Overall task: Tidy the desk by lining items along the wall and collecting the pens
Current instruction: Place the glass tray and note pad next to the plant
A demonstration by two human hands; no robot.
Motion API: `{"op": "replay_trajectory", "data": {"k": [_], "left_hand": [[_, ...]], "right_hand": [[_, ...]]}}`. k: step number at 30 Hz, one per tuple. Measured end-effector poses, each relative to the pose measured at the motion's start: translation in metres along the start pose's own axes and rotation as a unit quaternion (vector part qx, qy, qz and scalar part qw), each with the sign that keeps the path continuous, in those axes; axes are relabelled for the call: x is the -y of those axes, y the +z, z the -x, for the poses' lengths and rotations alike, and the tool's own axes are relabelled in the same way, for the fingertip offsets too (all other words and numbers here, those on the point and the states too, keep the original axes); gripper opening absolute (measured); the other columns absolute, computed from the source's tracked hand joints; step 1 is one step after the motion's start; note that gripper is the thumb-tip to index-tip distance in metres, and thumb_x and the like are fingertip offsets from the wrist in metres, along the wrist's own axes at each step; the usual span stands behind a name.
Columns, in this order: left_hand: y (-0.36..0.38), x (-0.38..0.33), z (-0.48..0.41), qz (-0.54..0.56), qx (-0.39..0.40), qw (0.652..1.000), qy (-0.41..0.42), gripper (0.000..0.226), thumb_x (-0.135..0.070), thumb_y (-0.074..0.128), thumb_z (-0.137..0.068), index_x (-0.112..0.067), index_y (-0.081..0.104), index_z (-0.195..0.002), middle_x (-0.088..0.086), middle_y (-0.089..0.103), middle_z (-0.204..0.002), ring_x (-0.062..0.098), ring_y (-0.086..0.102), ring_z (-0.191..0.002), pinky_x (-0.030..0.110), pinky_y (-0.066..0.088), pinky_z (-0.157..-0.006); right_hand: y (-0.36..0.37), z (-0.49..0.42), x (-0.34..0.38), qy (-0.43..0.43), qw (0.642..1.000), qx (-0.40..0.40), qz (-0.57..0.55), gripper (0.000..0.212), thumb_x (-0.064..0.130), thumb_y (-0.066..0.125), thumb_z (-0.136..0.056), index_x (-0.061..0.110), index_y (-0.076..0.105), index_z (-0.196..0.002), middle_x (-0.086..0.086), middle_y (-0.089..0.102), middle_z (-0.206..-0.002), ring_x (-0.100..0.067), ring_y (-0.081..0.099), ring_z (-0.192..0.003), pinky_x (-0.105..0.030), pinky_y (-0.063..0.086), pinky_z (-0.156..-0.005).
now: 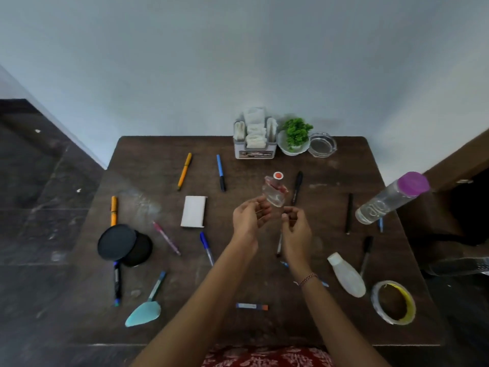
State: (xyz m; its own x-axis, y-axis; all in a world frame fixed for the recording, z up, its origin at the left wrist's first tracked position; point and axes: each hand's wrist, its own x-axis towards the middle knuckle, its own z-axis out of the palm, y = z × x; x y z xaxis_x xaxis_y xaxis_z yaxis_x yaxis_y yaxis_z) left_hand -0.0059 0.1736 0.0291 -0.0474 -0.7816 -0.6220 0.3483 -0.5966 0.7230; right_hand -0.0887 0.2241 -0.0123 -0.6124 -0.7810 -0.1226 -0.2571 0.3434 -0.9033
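Left hand [250, 217] and right hand [296, 227] are up over mid-desk. Left fingers pinch the lower end of a small clear bottle [275, 193], orange-capped, tilted, cap toward the wall. Right fingers are curled just beside the bottle's base; whether they grip or only touch cannot be told through the blur. Along the wall, side by side: tissue holder [255, 139], potted green plant [295, 136], glass ashtray [322, 144]. Pens lie scattered on the desk [330, 176]: orange pen [184, 171], blue marker [220, 172], and black marker [297, 188] just right of the bottle.
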Motion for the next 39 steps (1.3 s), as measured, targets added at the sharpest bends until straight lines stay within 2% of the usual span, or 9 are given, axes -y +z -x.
{"op": "replay_trajectory", "data": {"k": [9, 11, 15, 17, 19, 26, 31, 36, 39], "left_hand": [[-0.097, -0.025, -0.019, 0.024, -0.133, 0.99, 0.045, 0.029, 0.0, 0.036, -0.095, -0.005, 0.063, -0.087, 0.006, 0.058, -0.077, 0.013, 0.056, -0.069, 0.02, 0.049, -0.062], [-0.119, -0.031, -0.031, 0.004, -0.164, 0.986, 0.042, 0.028, -0.001, 0.037, -0.095, 0.001, 0.065, -0.099, 0.005, 0.057, -0.079, 0.012, 0.055, -0.071, 0.02, 0.048, -0.062], [-0.149, -0.042, -0.046, -0.101, -0.186, 0.977, 0.036, 0.031, -0.004, 0.042, -0.093, 0.002, 0.06, -0.118, 0.016, 0.064, -0.109, 0.021, 0.057, -0.091, 0.029, 0.047, -0.071], [-0.156, -0.046, -0.049, -0.163, -0.18, 0.97, 0.027, 0.033, -0.008, 0.044, -0.095, 0.004, 0.055, -0.124, 0.02, 0.055, -0.13, 0.032, 0.054, -0.114, 0.036, 0.046, -0.088], [-0.158, -0.048, -0.056, -0.176, -0.168, 0.97, 0.012, 0.036, -0.012, 0.046, -0.095, 0.003, 0.053, -0.127, 0.019, 0.053, -0.133, 0.035, 0.048, -0.124, 0.038, 0.041, -0.101], [-0.156, -0.041, -0.071, -0.185, -0.155, 0.969, -0.057, 0.048, -0.023, 0.048, -0.097, -0.005, 0.039, -0.14, 0.011, 0.042, -0.144, 0.028, 0.04, -0.131, 0.04, 0.036, -0.107], [-0.159, -0.039, -0.079, -0.178, -0.172, 0.967, -0.063, 0.043, -0.021, 0.048, -0.096, -0.005, 0.045, -0.136, 0.013, 0.049, -0.136, 0.027, 0.047, -0.122, 0.04, 0.042, -0.102], [-0.163, -0.038, -0.09, -0.165, -0.189, 0.966, -0.064, 0.028, -0.017, 0.048, -0.091, -0.003, 0.058, -0.113, 0.011, 0.06, -0.103, 0.021, 0.056, -0.089, 0.032, 0.046, -0.073], [-0.155, -0.038, -0.089, -0.142, -0.193, 0.969, -0.055, 0.023, -0.011, 0.048, -0.091, -0.001, 0.06, -0.108, 0.013, 0.06, -0.099, 0.022, 0.058, -0.087, 0.033, 0.049, -0.075]], "right_hand": [[0.082, 0.038, 0.02, -0.048, 0.989, 0.138, 0.033, 0.017, 0.011, 0.049, -0.094, 0.013, 0.06, -0.106, -0.003, 0.061, -0.108, -0.014, 0.057, -0.097, -0.023, 0.044, -0.079], [0.101, 0.036, 0.023, -0.047, 0.984, 0.165, 0.043, 0.019, 0.01, 0.048, -0.094, 0.013, 0.06, -0.107, -0.004, 0.06, -0.111, -0.015, 0.057, -0.101, -0.026, 0.047, -0.082], [0.134, 0.029, 0.026, -0.014, 0.976, 0.2, 0.085, 0.024, 0.01, 0.046, -0.094, 0.012, 0.06, -0.114, -0.005, 0.061, -0.118, -0.018, 0.057, -0.108, -0.026, 0.045, -0.089], [0.144, 0.027, 0.027, 0.021, 0.969, 0.227, 0.096, 0.028, 0.011, 0.045, -0.095, 0.01, 0.056, -0.121, -0.007, 0.059, -0.123, -0.019, 0.056, -0.113, -0.026, 0.043, -0.092], [0.151, 0.028, 0.029, 0.049, 0.961, 0.252, 0.099, 0.034, 0.011, 0.046, -0.095, 0.009, 0.05, -0.129, -0.009, 0.059, -0.125, -0.021, 0.054, -0.116, -0.027, 0.042, -0.093], [0.166, 0.028, 0.026, 0.123, 0.954, 0.264, 0.073, 0.055, 0.017, 0.045, -0.098, 0.008, 0.022, -0.147, -0.008, 0.059, -0.126, -0.021, 0.051, -0.122, -0.028, 0.039, -0.098], [0.174, 0.02, 0.024, 0.161, 0.951, 0.26, 0.056, 0.052, 0.021, 0.048, -0.097, 0.004, 0.032, -0.143, -0.01, 0.053, -0.135, -0.023, 0.047, -0.127, -0.031, 0.037, -0.103], [0.182, 0.013, 0.018, 0.132, 0.963, 0.225, 0.061, 0.035, 0.016, 0.058, -0.091, 0.0, 0.058, -0.122, -0.012, 0.064, -0.12, -0.025, 0.061, -0.108, -0.034, 0.049, -0.095], [0.185, 0.009, 0.017, 0.139, 0.968, 0.201, 0.05, 0.033, 0.012, 0.062, -0.088, 0.003, 0.06, -0.12, -0.013, 0.067, -0.115, -0.024, 0.065, -0.101, -0.039, 0.053, -0.09]]}}
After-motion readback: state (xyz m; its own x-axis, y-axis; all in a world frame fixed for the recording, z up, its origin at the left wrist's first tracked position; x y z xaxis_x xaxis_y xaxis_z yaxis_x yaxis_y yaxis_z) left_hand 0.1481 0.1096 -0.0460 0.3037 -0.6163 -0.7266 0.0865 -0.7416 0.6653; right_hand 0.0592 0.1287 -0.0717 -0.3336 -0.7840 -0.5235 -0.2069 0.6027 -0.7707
